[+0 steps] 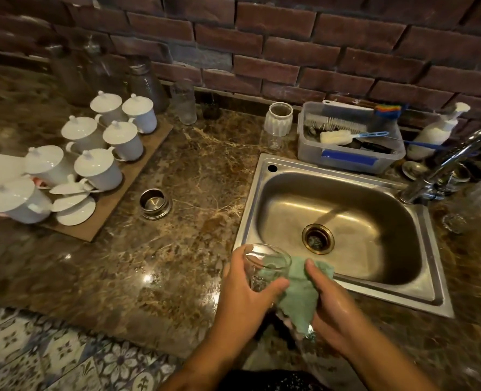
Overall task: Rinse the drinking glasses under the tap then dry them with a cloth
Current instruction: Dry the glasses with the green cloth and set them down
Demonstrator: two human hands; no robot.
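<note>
My left hand (pixel 245 294) grips a clear drinking glass (pixel 264 266) just over the front left corner of the steel sink (pixel 346 221). A green cloth (pixel 301 294) is pushed partly into the glass, and my right hand (pixel 332 311) holds its loose end. The chrome tap (pixel 453 162) stands at the sink's right side; no water runs from it. A tall clear glass (pixel 184 104) stands by the brick wall, and a small glass (pixel 274 139) sits behind the sink.
Several white lidded cups (pixel 112 139) fill a brown board on the left. A metal bowl (pixel 153 201) sits on the marble counter. A plastic tub of brushes (pixel 349 142) and a white pump bottle (pixel 436 131) stand behind the sink. Glass jars (pixel 146 80) line the wall.
</note>
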